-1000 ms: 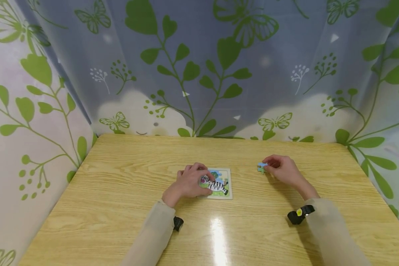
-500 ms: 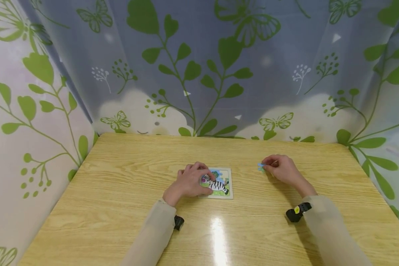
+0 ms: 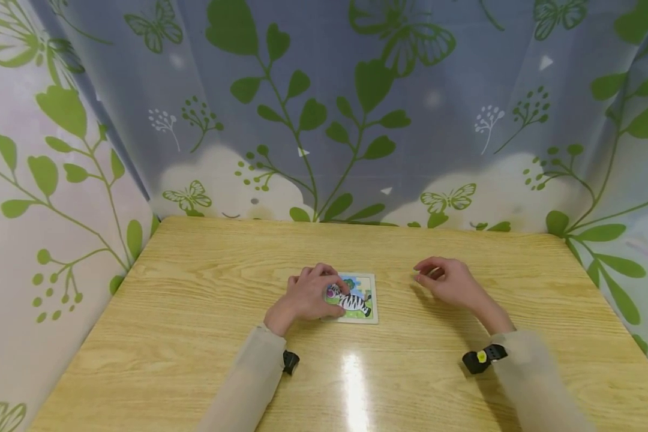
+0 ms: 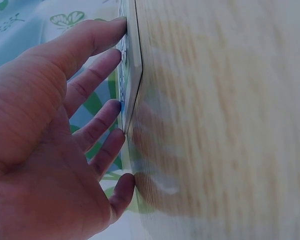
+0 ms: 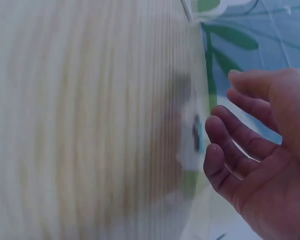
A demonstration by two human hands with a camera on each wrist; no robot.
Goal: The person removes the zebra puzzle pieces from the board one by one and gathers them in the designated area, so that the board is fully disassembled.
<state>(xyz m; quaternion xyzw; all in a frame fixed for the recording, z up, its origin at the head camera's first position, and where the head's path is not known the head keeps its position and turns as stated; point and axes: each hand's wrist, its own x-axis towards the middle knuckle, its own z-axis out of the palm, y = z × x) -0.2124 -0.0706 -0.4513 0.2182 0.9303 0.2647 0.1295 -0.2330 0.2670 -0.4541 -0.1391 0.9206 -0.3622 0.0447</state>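
A framed zebra jigsaw puzzle (image 3: 356, 305) lies flat on the table. My left hand (image 3: 309, 295) spreads over its left part, thumb and fingertips touching the surface; the little finger reaches the tabletop beside it. In the left wrist view the puzzle's pale edge (image 4: 135, 75) shows under the fingertips. To the right, my right hand (image 3: 449, 282) hovers just over the table with its fingers loosely bent and nothing between thumb and fingers. A small bluish jigsaw piece (image 5: 200, 136) lies on the wood near those fingertips; in the head view the hand hides it.
The wooden table (image 3: 210, 270) carries a bright light streak near its front. A curtain (image 3: 324, 108) with leaves and butterflies stands along its back and sides. Each wrist wears a black strapped device, such as the right one (image 3: 477, 361).
My right hand lets go of the jigsaw piece and shifts slightly left and down, its fingers now parted. The left hand stays in place on the puzzle.
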